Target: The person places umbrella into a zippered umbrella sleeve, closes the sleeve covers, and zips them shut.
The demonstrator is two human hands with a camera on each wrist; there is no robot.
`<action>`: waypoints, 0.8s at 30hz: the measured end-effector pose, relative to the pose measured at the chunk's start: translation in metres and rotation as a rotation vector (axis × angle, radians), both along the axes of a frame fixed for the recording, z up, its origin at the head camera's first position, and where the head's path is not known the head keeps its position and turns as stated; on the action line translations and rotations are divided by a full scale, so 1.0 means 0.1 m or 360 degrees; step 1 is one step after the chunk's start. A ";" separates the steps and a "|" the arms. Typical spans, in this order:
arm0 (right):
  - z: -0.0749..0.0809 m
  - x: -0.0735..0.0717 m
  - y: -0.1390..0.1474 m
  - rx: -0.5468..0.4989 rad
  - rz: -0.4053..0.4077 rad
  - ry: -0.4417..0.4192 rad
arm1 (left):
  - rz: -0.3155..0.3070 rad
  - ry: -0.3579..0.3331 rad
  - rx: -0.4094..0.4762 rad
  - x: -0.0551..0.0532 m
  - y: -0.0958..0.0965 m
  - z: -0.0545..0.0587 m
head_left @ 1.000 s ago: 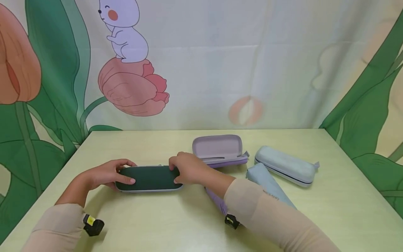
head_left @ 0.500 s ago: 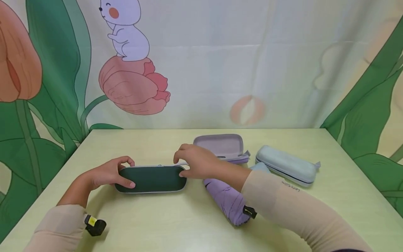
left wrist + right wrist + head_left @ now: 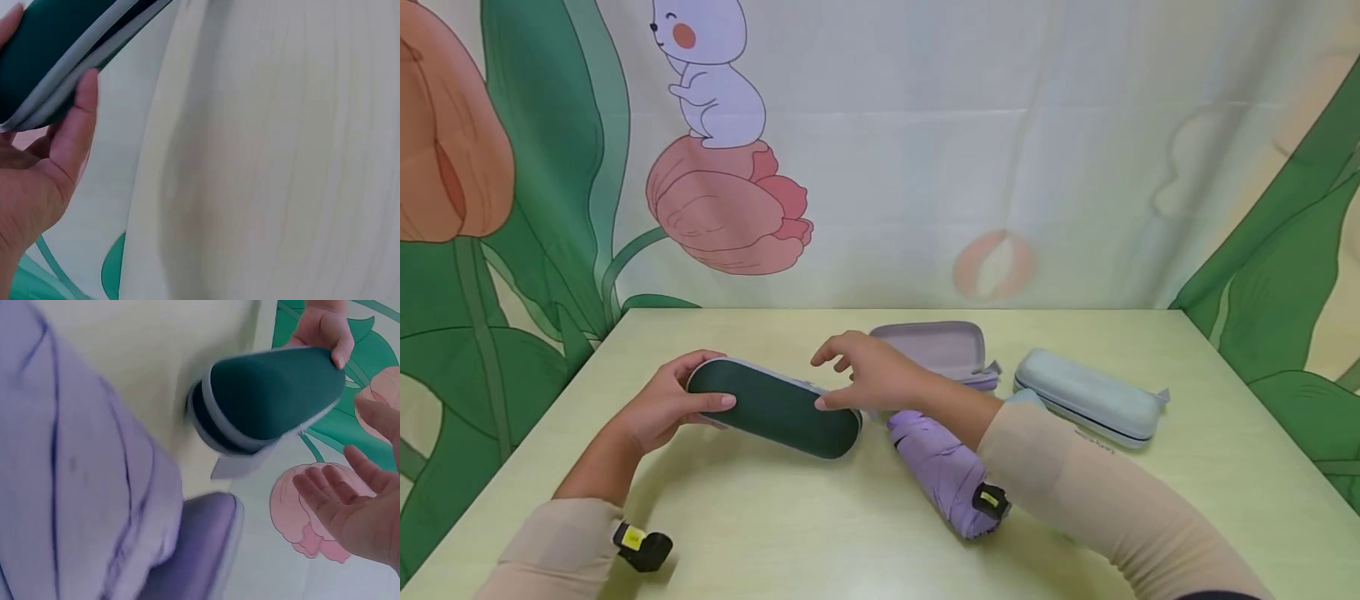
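Left of the folded purple umbrella (image 3: 942, 475), the left hand (image 3: 664, 406) pinches the tilted dark green case (image 3: 778, 410) between thumb and fingers. The right hand (image 3: 876, 375) — fingers loosely spread — hangs beyond the umbrella, near the case.

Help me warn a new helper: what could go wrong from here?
The left grip holds the smooth, dark green oblong case near one end, so it might slip. Its pale edges have a dark band between them; if that is unzipped, any contents could spill. The beige fabric right sleeve is close to the lilac folded fabric umbrella and might knock it.
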State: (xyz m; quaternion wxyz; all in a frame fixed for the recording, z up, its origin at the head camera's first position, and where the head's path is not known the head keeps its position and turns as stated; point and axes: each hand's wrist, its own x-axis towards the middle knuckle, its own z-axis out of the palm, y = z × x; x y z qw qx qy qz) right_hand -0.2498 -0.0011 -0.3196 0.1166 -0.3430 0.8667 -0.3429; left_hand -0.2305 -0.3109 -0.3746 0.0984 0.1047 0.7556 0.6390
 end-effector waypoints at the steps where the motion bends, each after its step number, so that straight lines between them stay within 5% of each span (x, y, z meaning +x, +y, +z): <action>1: -0.01 0.00 -0.01 -0.0065 -0.0046 -0.0095 | 0.0023 0.0014 0.0028 0.00 0.02 0.01; 5: -0.05 -0.02 -0.01 -0.0310 -0.0247 -0.0400 | 0.0076 0.0054 0.0109 0.01 0.11 0.07; 9: -0.12 -0.07 0.02 -0.0401 -0.0347 -0.0455 | 0.0068 0.0078 0.0182 0.00 0.15 0.12; 14: -0.16 -0.11 0.08 -0.0334 -0.0331 -0.0487 | 0.0010 0.0112 0.0307 -0.01 0.16 0.21; 24: -0.07 0.03 0.13 -0.0494 -0.0213 -0.0890 | -0.0197 0.0194 0.0578 -0.02 0.19 0.34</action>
